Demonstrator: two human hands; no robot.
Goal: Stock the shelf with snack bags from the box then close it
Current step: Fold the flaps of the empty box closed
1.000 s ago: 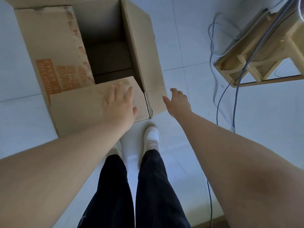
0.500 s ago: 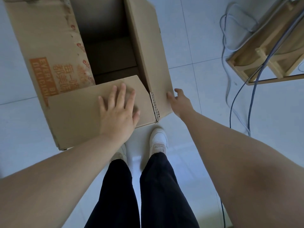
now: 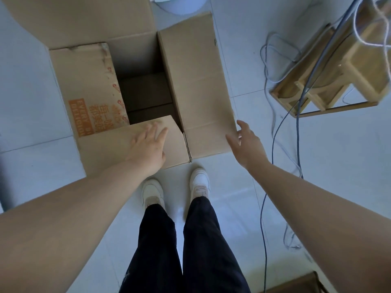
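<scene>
Box: the cardboard box point(image 3: 148, 60) stands on the tiled floor point(image 3: 296, 166) just ahead of the shoes point(image 3: 152, 192). I see only its dark bottom and no snack bags, so I judge the stocking done and the closing under way.
Left hand: my left hand point(image 3: 148, 148) still lies flat on the near flap point(image 3: 110, 146), fingers straight and gripping nothing. They are blurred now, so I read it as sliding or pressing.
Right hand: a second ago it hung apart from the box. Now my right hand point(image 3: 246, 144) is at the outer near corner of the right flap point(image 3: 196, 81), fingers spread wide and curled round nothing. The thumb seems to meet the edge, but I cannot tell for sure.
Right flap: it showed narrow and steep before and now shows broad, leaning outward. The view has also pulled back, so part of that may be the camera.
Left flap: the printed left flap point(image 3: 84, 81) stays folded inward.
Far flap: the far flap point(image 3: 84, 20) stands open.
Meaning: two flaps are down and two remain. I judge the right flap is next.
Nearby: cables point(image 3: 275, 144) trail beside the right hand.
</scene>
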